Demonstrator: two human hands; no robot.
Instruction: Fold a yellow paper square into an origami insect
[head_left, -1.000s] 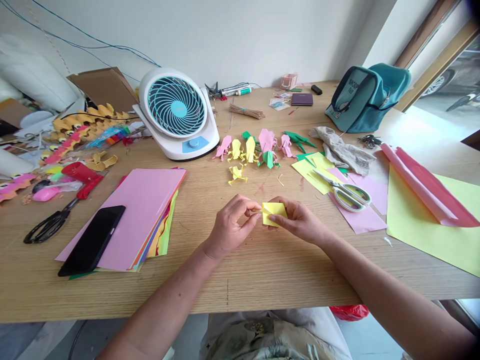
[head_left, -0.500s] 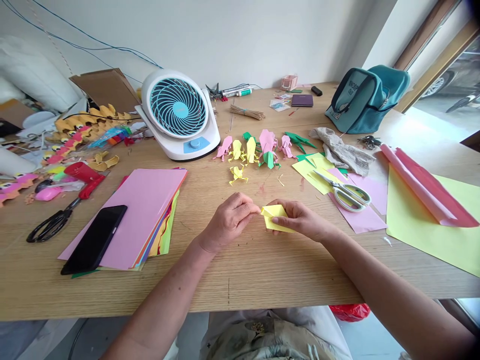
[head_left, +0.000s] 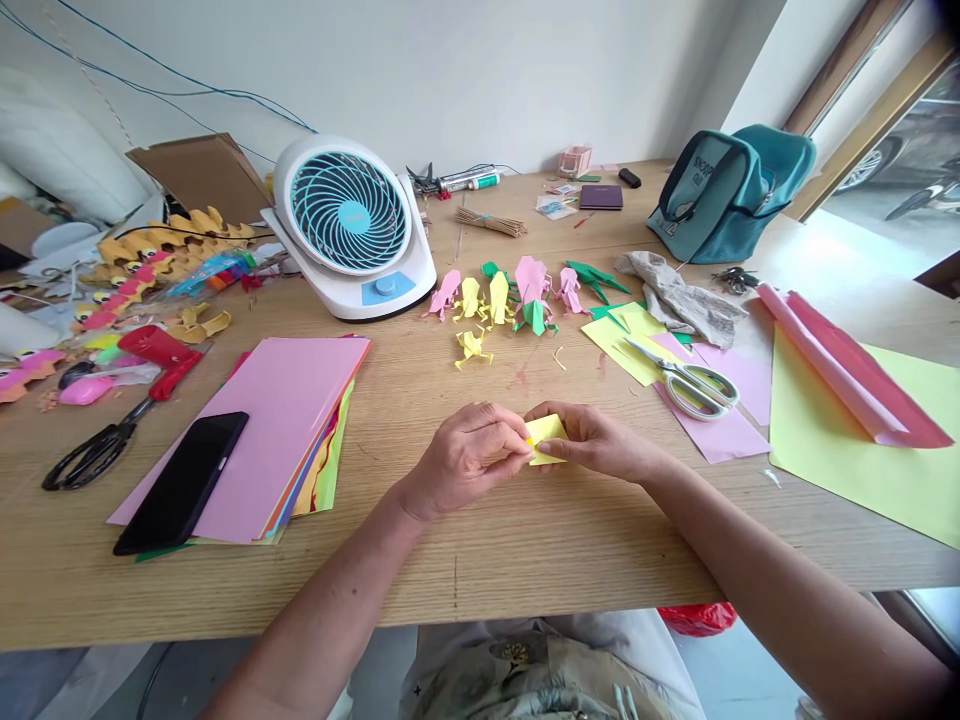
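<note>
A small folded piece of yellow paper is held between my two hands, just above the table near its front. My left hand pinches its left edge with thumb and fingertips. From the right, my right hand grips it, thumb on the near face and fingers behind. Part of the paper is hidden by my fingers. Beyond my hands stand several folded paper frogs: a yellow one closest, then pink, yellow and green ones in a row.
At left, a black phone lies on stacked coloured paper, beside red-and-black scissors. A white fan stands behind. On the right, white-handled scissors rest on paper pieces, near a grey cloth and teal bag.
My left hand has moved slightly right and closer to my right hand, its fingers now over the paper's left edge. Less of the yellow paper shows. The view has shifted a little.
</note>
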